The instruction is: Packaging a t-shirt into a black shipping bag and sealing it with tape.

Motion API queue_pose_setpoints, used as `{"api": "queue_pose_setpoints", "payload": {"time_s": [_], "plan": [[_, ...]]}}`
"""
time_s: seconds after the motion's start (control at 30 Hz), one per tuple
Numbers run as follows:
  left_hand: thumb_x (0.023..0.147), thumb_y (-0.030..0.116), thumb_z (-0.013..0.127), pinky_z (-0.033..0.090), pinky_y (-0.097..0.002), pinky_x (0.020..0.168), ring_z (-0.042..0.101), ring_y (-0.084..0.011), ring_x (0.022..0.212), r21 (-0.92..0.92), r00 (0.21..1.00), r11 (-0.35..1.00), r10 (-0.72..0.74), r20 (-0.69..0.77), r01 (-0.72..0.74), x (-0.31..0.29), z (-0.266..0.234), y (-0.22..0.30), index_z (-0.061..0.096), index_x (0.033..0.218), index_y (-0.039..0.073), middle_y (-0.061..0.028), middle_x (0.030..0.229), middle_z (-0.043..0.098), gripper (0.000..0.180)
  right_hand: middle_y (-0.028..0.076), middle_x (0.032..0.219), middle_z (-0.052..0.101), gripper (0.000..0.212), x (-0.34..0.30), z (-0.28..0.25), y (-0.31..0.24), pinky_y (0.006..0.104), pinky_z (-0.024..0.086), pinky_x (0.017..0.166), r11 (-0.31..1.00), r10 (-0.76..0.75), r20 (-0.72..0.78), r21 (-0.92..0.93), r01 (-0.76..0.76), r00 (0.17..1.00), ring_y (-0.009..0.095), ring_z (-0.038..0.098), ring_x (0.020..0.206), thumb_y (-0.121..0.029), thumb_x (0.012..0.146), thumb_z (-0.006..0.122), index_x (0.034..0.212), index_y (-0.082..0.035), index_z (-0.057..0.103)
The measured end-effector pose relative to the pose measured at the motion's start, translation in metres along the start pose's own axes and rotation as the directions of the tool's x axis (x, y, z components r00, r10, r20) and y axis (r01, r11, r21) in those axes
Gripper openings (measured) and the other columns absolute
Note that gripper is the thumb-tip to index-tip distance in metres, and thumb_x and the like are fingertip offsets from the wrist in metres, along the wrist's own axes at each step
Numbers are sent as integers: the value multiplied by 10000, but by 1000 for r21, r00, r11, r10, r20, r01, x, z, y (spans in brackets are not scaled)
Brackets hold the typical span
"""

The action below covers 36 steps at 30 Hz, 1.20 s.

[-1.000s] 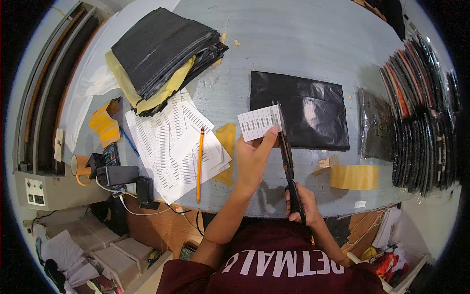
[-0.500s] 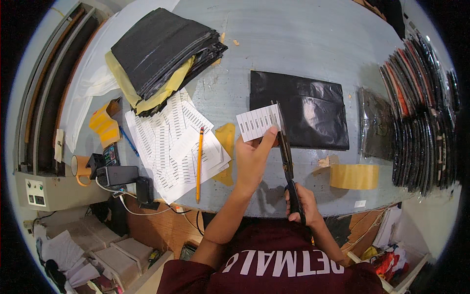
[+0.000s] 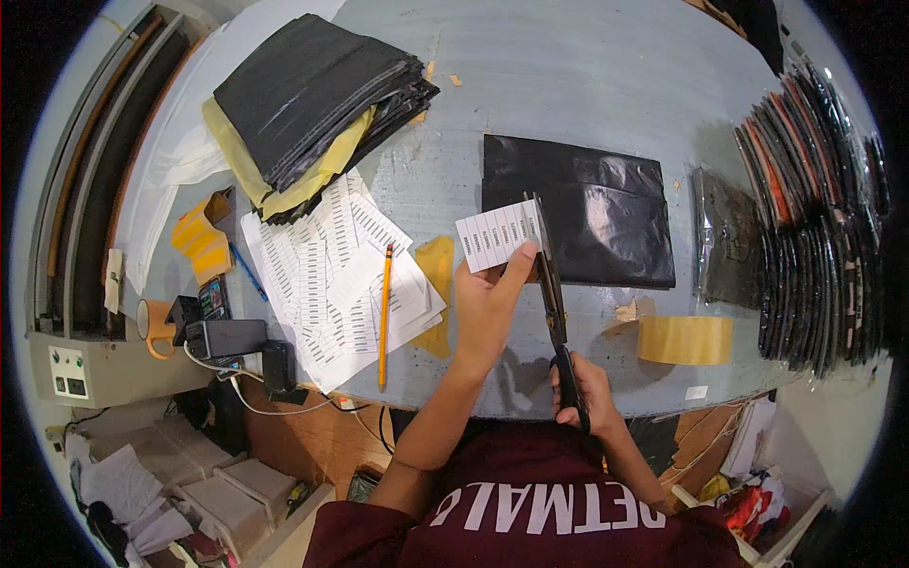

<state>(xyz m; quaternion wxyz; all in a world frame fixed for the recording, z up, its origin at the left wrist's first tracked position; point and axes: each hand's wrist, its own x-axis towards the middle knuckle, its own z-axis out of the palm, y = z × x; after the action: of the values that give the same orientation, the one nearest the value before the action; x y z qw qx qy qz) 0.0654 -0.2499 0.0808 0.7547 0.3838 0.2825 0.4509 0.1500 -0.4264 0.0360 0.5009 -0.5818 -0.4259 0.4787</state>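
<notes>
My left hand [image 3: 494,308] pinches a small white paper sheet [image 3: 490,237] printed with rows of lines, its thumb on the sheet's lower right corner. In my right hand [image 3: 589,393] is a pair of scissors [image 3: 555,317], fingers wrapped round the dark handles. The long blades point away from me and lie along the right edge of the sheet; I cannot tell how far apart they are. Behind the blades a black plastic mailing bag [image 3: 606,218] lies flat on the grey-blue table [image 3: 568,76]. Part of the bag is hidden by the sheet and scissors.
Left lie printed sheets [image 3: 312,275], a yellow pencil [image 3: 385,317] and a stack of black bags [image 3: 322,95]. A tape roll [image 3: 685,341] is right of the scissors. Bagged goods [image 3: 810,237] stand at far right. An orange mug [image 3: 156,327] and black adapters [image 3: 227,339] sit at left.
The printed sheet's right edge has shifted very slightly against the scissor blades. Otherwise both hands and the things on the table look the same.
</notes>
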Motion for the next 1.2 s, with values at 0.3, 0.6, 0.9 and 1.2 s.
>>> {"api": "queue_pose_setpoints", "payload": {"time_s": [0.3, 0.6, 0.9, 1.2], "plan": [[862, 81, 618, 524, -250, 713, 616, -107, 810, -9, 1000, 1000, 10, -13, -10, 0, 2, 0, 602, 1031, -32, -64, 948, 642, 203, 16, 689, 461, 621, 0, 0, 1, 236, 385, 500, 999, -44, -5, 8, 45, 999, 102, 493, 546, -546, 638, 768, 877, -38, 503], [859, 78, 621, 515, -243, 717, 618, -104, 806, -18, 1000, 1000, 4, -5, -5, 0, -1, -1, 605, 1039, -33, -65, 951, 647, 212, 30, 667, 449, 620, 0, 0, 2, 260, 374, 504, 996, -36, -8, -83, 36, 999, 131, 473, 538, -596, 669, 713, 848, -43, 499], [858, 78, 622, 518, -246, 712, 621, -109, 799, -34, 1000, 999, 8, -5, -8, -1, 0, 0, 603, 1039, -34, -71, 956, 646, 214, 58, 713, 461, 610, -1, 2, 2, 275, 379, 552, 999, -26, -25, -41, 25, 999, 162, 460, 592, -591, 680, 706, 841, -40, 498], [858, 78, 622, 523, -249, 708, 624, -112, 792, -9, 1000, 1000, 6, -6, -6, 1, -4, -4, 598, 1037, -35, -71, 948, 643, 213, 79, 735, 477, 596, 0, 0, -1, 291, 394, 595, 996, -12, -9, -85, 11, 1000, 210, 462, 632, -564, 685, 715, 841, -34, 491]]}}
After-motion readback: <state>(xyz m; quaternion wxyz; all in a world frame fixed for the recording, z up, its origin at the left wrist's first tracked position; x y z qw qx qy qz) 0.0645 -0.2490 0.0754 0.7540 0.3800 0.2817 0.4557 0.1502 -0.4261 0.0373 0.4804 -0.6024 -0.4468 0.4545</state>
